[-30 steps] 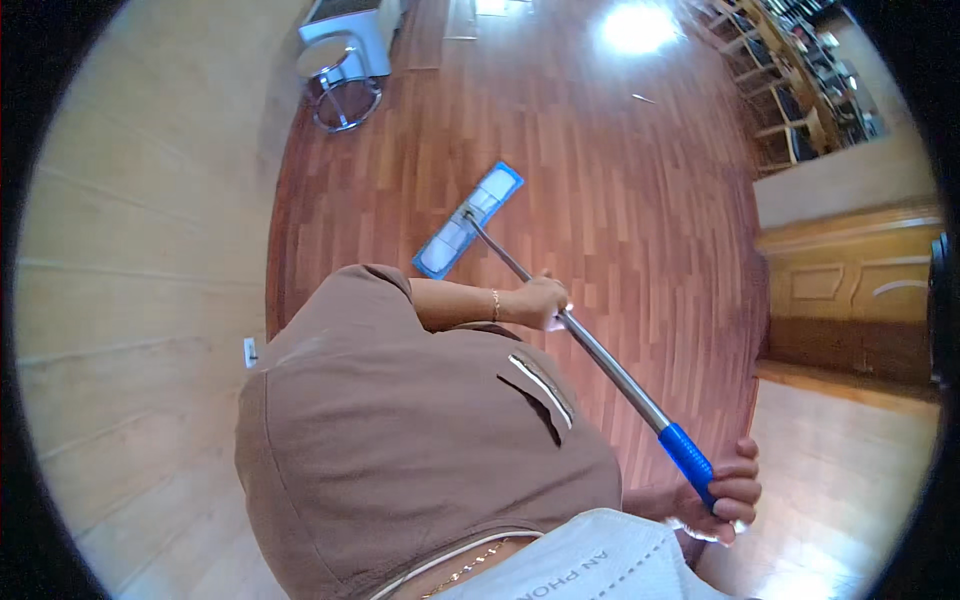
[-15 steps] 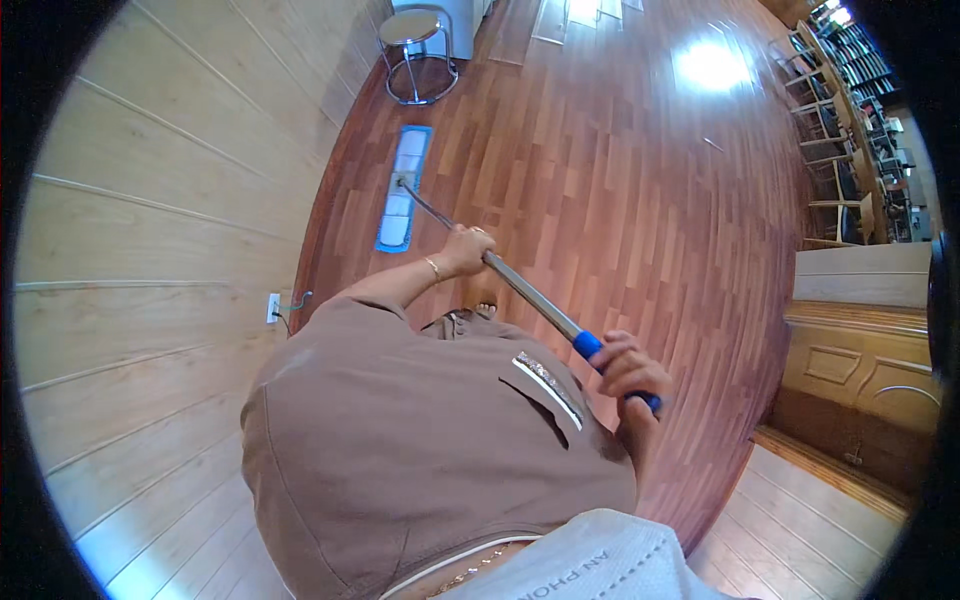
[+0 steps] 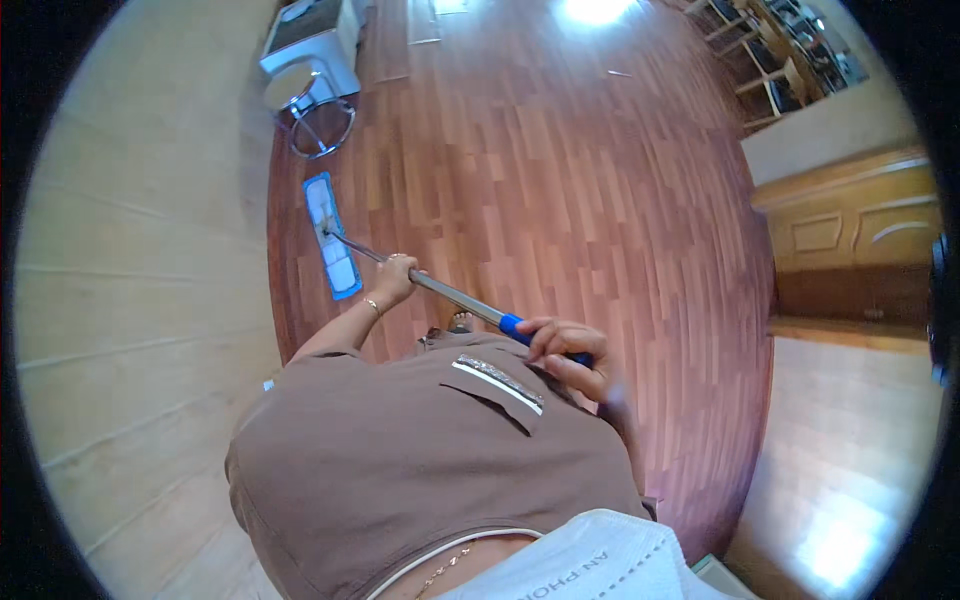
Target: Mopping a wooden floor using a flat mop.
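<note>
A flat mop (image 3: 343, 277) with a long blue-edged, white-topped head lies on the wooden floor near the left wall. Its metal pole slants from the head toward my body, ending in a blue grip (image 3: 512, 325). My left hand (image 3: 396, 278) is closed around the lower part of the pole and wears a bracelet at the wrist. Higher up, my right hand (image 3: 570, 352) wraps the blue grip in front of my chest, fingers curled over it.
A round stool (image 3: 318, 130) with a chrome ring base stands beyond the mop head, beside a white cabinet (image 3: 325, 55). A pale panelled wall (image 3: 150, 300) runs along the left. Wooden furniture (image 3: 845, 240) stands at right, with chairs (image 3: 765, 90) farther back.
The view has turned, and the mop head now lies farther left and at a different angle, closer to the stool. Both hands keep their hold on the pole.
</note>
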Action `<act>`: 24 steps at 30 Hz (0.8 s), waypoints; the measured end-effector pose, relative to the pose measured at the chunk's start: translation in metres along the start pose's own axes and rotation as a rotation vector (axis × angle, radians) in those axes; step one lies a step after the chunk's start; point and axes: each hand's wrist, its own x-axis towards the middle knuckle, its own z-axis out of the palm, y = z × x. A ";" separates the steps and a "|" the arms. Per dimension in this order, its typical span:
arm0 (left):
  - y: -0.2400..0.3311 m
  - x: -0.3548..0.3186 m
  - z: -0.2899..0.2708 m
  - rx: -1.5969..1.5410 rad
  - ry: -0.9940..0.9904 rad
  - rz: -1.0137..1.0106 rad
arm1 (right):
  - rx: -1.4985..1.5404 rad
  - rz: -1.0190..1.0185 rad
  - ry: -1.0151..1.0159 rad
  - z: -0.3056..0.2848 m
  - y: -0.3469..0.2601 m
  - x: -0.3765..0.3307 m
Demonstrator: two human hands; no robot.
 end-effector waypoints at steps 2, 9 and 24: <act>0.030 0.015 0.013 -0.047 -0.053 0.110 | -0.006 -0.033 0.068 -0.020 -0.021 -0.022; 0.223 0.053 0.013 -0.121 -0.368 0.512 | -0.131 -0.399 0.491 -0.055 -0.090 -0.146; 0.566 -0.027 0.105 -0.615 -0.992 1.574 | -1.180 -0.098 1.046 0.036 -0.177 -0.334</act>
